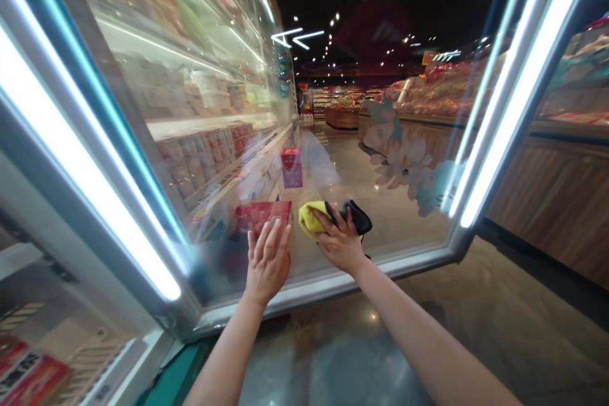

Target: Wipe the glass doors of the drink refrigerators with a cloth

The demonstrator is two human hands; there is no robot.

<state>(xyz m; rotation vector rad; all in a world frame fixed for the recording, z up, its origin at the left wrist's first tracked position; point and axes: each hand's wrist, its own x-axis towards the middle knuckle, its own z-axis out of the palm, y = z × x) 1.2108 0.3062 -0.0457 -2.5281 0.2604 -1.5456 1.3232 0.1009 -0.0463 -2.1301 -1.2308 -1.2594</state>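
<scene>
A glass door with a metal frame and bright light strips along both sides stands before me. Near the lower middle of the pane, my left hand lies against the glass with its fingers stretched out, holding nothing. To its right, my right hand presses a yellow and dark grey cloth to the glass. The cloth is bunched, and its dark part sticks out past the fingers on the right. My right palm is hidden from view.
Through the glass, lit shelves of packages line the left, with red boxes low beside them. Wood-panelled display counters run along the right. At lower left, packages sit on a rack inside the cabinet.
</scene>
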